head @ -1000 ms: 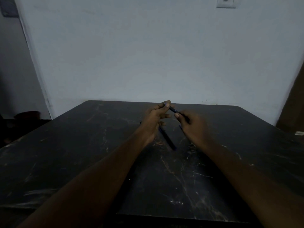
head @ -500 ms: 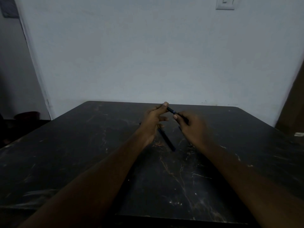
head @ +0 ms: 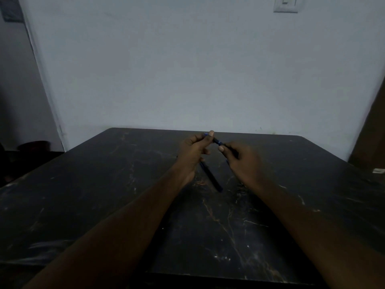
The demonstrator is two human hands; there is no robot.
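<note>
Head view: both forearms reach forward over a dark marbled table (head: 104,195). The left hand (head: 192,152) and the right hand (head: 242,161) meet above its far middle. Between them is a dark pen (head: 216,140), lifted off the surface and slanting down from left to right. The left hand pinches its upper end between thumb and fingertips, with a blue tip showing past the thumb. The right hand's fingers are curled round its lower end.

A second pen (head: 212,178) lies flat on the table below the gap between the hands, angled toward the viewer and touched by neither hand. The table's far edge runs just behind the hands, close to the pale wall (head: 187,69). The table's left edge slants away toward a dim opening, and its near edge crosses the bottom of the frame. Bare tabletop spreads wide to either side of the arms and in front of the second pen. A light switch (head: 285,4) sits high on the wall.
</note>
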